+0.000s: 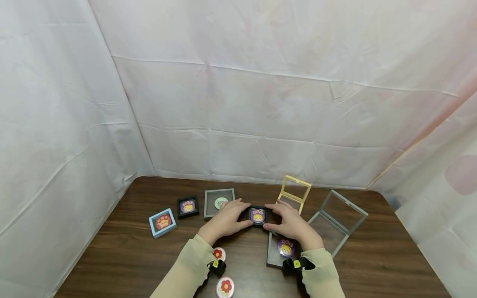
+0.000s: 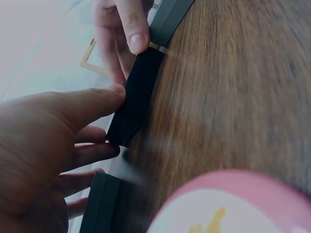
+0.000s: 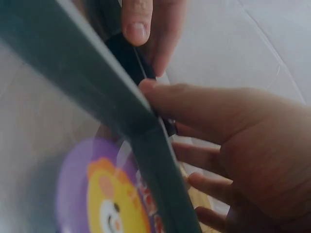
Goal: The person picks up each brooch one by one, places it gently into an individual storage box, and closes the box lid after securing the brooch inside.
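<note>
A small black display case point(image 1: 257, 223) lies on the table with a purple badge point(image 1: 257, 216), printed with a yellow animal, showing through its lid. My left hand point(image 1: 225, 219) grips its left side, and my right hand point(image 1: 288, 221) grips the right side. In the left wrist view, the left thumb is against the black case point(image 2: 138, 87), with fingers around its end. The right wrist view has the right thumb on the case edge, partly behind a larger grey case point(image 3: 160, 170). That grey case, holding another purple badge point(image 1: 285, 248), sits below my right wrist.
Left stand a blue case point(image 1: 172, 227) with an orange badge, another black case point(image 1: 180, 215), and a grey case point(image 1: 209, 198) with a green-and-white badge. An open yellow case point(image 1: 297, 180) and a large open grey case point(image 1: 356, 225) are at right. Flower badges point(image 1: 225, 287) lie in front.
</note>
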The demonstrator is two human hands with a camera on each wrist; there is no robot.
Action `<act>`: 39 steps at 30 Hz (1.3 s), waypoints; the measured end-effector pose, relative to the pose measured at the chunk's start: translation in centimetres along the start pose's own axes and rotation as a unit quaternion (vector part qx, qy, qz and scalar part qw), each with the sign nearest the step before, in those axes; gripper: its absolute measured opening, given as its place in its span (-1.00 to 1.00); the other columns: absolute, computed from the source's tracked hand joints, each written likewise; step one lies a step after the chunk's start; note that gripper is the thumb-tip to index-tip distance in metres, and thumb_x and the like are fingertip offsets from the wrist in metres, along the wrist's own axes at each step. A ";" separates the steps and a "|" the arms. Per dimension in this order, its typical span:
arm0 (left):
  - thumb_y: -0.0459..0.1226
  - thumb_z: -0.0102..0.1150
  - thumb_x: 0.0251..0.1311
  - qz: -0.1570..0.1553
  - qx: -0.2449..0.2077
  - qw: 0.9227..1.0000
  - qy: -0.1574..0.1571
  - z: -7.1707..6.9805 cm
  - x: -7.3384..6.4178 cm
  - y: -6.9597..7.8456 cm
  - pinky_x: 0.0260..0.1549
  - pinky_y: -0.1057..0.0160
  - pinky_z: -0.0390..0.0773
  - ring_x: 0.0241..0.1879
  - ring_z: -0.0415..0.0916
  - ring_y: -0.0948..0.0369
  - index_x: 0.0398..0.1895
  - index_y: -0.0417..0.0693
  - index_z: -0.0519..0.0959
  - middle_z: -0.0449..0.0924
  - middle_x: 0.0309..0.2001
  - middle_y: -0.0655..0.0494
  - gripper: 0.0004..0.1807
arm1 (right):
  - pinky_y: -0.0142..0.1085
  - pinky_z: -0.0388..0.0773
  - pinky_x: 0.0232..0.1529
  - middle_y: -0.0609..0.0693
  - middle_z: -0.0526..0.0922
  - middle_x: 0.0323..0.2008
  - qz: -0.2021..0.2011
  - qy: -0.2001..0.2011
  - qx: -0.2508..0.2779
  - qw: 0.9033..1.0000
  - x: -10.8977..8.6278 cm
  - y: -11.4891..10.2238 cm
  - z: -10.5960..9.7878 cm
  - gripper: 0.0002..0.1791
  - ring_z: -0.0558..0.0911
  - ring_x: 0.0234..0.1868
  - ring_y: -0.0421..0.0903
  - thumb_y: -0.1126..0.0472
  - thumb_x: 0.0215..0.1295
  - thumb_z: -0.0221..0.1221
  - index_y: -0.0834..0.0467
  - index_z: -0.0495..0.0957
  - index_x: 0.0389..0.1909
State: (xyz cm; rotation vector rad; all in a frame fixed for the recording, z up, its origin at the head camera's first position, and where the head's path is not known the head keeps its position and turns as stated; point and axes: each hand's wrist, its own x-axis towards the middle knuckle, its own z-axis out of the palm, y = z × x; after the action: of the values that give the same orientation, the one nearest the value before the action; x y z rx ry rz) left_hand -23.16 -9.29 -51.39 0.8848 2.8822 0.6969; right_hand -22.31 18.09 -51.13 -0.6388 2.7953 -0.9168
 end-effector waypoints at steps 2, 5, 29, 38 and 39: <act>0.06 0.37 0.50 0.000 0.000 1.000 0.001 -0.1 0.0 0.1 0.45 -0.37 0.31 0.58 0.33 -0.15 0.50 -0.16 0.56 0.57 0.46 -0.13 -0.31 | 0.48 0.16 0.49 0.25 0.53 0.49 0.006 -0.001 0.000 1.000 0.0 -0.2 0.0 -0.20 0.18 0.67 0.37 -0.14 0.37 0.50 0.12 0.54 0.52; 0.06 0.38 0.49 0.001 0.003 1.000 0.001 -0.1 0.0 0.1 0.45 -0.37 0.31 0.58 0.33 -0.14 0.50 -0.16 0.55 0.57 0.46 -0.13 -0.31 | 0.48 0.17 0.49 0.26 0.51 0.50 0.008 -0.003 -0.004 1.000 0.0 -0.3 0.0 -0.20 0.19 0.66 0.38 -0.13 0.37 0.50 0.13 0.54 0.52; 0.07 0.42 0.44 -0.011 -0.003 1.000 -0.008 -0.1 -0.1 0.1 0.48 -0.38 0.25 0.59 0.31 -0.12 0.53 -0.12 0.53 0.53 0.49 -0.11 -0.26 | 0.46 0.19 0.49 0.21 0.56 0.47 -0.010 0.002 -0.004 1.000 0.0 0.0 -0.1 -0.23 0.21 0.65 0.39 -0.13 0.39 0.49 0.15 0.56 0.50; 0.06 0.48 0.38 -0.005 0.002 1.000 -0.006 0.1 0.0 0.1 0.46 -0.34 0.27 0.59 0.31 -0.10 0.54 -0.14 0.52 0.55 0.48 -0.07 -0.21 | 0.45 0.21 0.49 0.19 0.58 0.45 -0.017 0.006 -0.006 1.000 -0.1 0.1 -0.1 -0.23 0.23 0.64 0.39 -0.13 0.37 0.50 0.15 0.58 0.48; 0.06 0.49 0.38 -0.004 0.004 1.000 -0.006 0.1 0.0 0.1 0.46 -0.33 0.28 0.59 0.31 -0.09 0.54 -0.13 0.52 0.55 0.48 -0.06 -0.22 | 0.45 0.20 0.49 0.19 0.59 0.44 -0.018 0.006 -0.005 1.000 -0.1 0.0 -0.1 -0.23 0.23 0.64 0.39 -0.14 0.37 0.50 0.15 0.58 0.48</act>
State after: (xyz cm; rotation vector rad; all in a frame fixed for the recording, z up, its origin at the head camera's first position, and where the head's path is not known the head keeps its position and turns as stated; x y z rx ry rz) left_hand -23.08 -9.20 -51.43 0.8742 2.8787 0.6786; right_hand -22.27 18.19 -51.12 -0.6899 2.8097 -0.9156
